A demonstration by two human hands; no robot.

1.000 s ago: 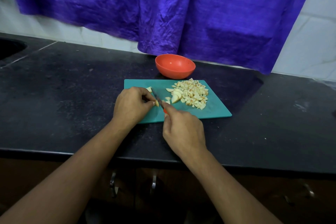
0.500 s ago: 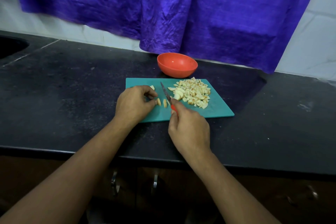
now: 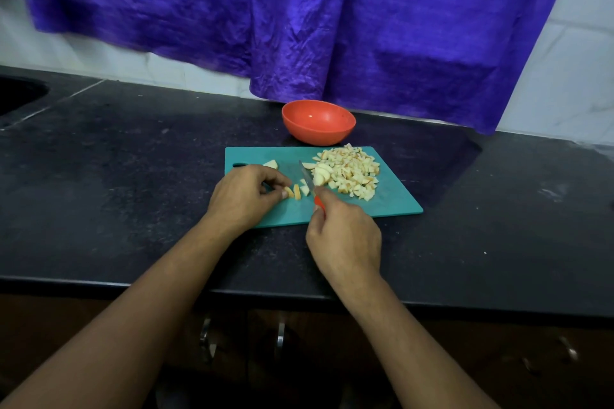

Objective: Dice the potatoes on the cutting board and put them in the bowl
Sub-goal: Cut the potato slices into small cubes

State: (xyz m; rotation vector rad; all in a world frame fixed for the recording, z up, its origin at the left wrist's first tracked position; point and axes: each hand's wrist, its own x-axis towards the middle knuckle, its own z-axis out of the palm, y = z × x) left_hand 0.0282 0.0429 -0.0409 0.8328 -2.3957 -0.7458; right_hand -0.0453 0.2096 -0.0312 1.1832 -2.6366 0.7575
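My left hand [image 3: 246, 197] sits on the near left part of the teal plastic cutting board [image 3: 392, 199], fingers curled, thumb and fingertip pinching the leftmost of the small potato slices [image 3: 296, 192]. My right hand [image 3: 345, 236] is wrapped tight round the red-handled knife [image 3: 307, 178], blade pointing far, just right of those slices. The pile of diced potato [image 3: 349, 171] is on the far right of the board, right of the blade. One loose potato wedge [image 3: 270, 164] lies just beyond my left hand. The round orange plastic bowl [image 3: 319, 123] stands just beyond the board's far edge on the black stone countertop [image 3: 116, 176]. A purple cloth [image 3: 299, 16] hangs behind.
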